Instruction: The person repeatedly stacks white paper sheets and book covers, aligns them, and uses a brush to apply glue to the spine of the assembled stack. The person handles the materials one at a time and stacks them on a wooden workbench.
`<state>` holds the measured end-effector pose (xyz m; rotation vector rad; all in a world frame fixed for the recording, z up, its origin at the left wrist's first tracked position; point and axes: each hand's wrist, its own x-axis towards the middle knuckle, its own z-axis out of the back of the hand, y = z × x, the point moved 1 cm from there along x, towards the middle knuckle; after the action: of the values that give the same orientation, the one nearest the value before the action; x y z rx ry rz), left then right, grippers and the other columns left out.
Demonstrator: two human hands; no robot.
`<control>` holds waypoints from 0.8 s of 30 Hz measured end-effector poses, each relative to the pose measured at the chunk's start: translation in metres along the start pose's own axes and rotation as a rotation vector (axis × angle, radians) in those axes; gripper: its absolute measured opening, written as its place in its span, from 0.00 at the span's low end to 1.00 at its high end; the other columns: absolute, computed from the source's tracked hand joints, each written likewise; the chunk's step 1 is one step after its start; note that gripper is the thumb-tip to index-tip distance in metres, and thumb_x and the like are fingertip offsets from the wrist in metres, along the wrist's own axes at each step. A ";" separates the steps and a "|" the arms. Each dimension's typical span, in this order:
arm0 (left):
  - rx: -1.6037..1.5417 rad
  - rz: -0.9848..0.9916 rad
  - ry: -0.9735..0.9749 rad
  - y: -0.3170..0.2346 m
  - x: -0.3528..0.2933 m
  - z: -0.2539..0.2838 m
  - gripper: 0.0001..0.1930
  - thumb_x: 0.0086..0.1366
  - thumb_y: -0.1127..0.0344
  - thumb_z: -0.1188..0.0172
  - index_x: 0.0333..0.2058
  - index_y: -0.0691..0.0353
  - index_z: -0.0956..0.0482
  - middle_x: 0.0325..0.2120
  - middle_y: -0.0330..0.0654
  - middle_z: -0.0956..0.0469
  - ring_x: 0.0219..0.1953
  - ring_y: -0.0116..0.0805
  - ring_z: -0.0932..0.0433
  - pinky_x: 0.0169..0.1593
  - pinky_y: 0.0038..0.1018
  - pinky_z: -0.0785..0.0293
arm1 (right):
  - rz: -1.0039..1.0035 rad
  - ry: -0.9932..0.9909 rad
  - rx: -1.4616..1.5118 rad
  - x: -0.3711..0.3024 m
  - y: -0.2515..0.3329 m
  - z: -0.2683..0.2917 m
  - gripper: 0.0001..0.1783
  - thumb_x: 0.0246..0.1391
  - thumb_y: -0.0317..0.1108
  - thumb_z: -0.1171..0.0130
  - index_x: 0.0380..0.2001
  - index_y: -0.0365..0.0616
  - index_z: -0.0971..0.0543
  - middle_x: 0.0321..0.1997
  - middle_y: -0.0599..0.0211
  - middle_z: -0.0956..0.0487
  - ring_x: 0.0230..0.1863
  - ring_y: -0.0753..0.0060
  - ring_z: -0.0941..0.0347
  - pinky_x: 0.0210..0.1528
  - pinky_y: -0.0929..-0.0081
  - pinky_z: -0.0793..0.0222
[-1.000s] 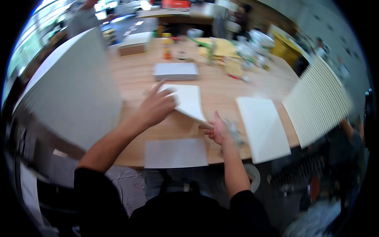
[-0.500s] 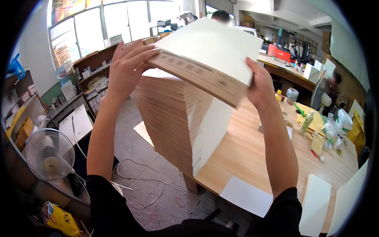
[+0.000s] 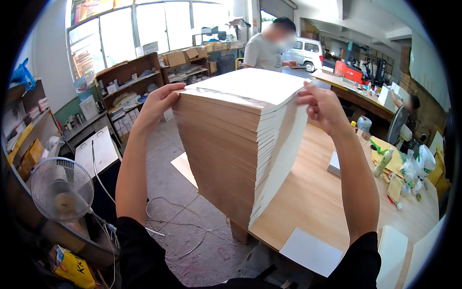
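A tall stack of thin boards (image 3: 216, 159), white-faced with brown edges, stands on the wooden table's near left part. On its top lies a white board (image 3: 250, 86) with a dark printed strip along the near edge. My left hand (image 3: 161, 106) is closed at the stack's top left corner, its fingers and thumb pinching the top board's edge. At the top right corner my right hand (image 3: 325, 106) has its fingers loosely bent and apart, fingertips beside or touching the edge; they are slightly blurred. The stack's right side shows white, uneven sheet edges.
On the wooden table (image 3: 308, 192) lie a white sheet (image 3: 310, 250), a small stack of cards (image 3: 334, 164), a green bottle (image 3: 383, 163) and plastic bags (image 3: 426, 161). A fan (image 3: 62, 190) stands left; cables (image 3: 192, 226) cross the floor. A person (image 3: 267, 48) stands beyond the stack.
The board held tilted in both hands above the stack has come down onto its top. My right hand's fingers have loosened. The person beyond has come into fuller view.
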<state>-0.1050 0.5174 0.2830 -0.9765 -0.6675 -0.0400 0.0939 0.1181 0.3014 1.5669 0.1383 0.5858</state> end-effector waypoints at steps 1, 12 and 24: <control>-0.079 -0.001 -0.009 0.006 -0.001 0.001 0.30 0.73 0.43 0.42 0.62 0.59 0.23 0.54 0.43 0.20 0.57 0.34 0.25 0.63 0.36 0.30 | -0.007 -0.096 -0.019 0.003 -0.005 0.015 0.22 0.66 0.52 0.39 0.39 0.40 0.21 0.32 0.63 0.17 0.19 0.85 0.32 0.19 0.86 0.41; -0.425 0.280 -0.501 0.000 0.027 -0.048 0.36 0.73 0.35 0.53 0.51 0.68 0.18 0.45 0.48 0.18 0.47 0.38 0.22 0.55 0.30 0.29 | 0.172 -0.414 0.025 0.164 -0.094 0.073 0.29 0.71 0.57 0.51 0.46 0.40 0.17 0.42 0.63 0.18 0.48 0.68 0.23 0.51 0.67 0.29; -0.558 0.167 -0.661 0.033 0.013 -0.036 0.30 0.75 0.47 0.58 0.45 0.71 0.17 0.40 0.52 0.15 0.42 0.41 0.18 0.52 0.33 0.25 | 0.232 -0.531 0.017 0.161 -0.107 0.006 0.31 0.62 0.47 0.62 0.31 0.38 0.12 0.43 0.40 0.15 0.50 0.36 0.22 0.57 0.52 0.32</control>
<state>-0.0656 0.5119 0.2517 -1.6057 -1.2139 0.2684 0.2628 0.1925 0.2442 1.7151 -0.4439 0.3285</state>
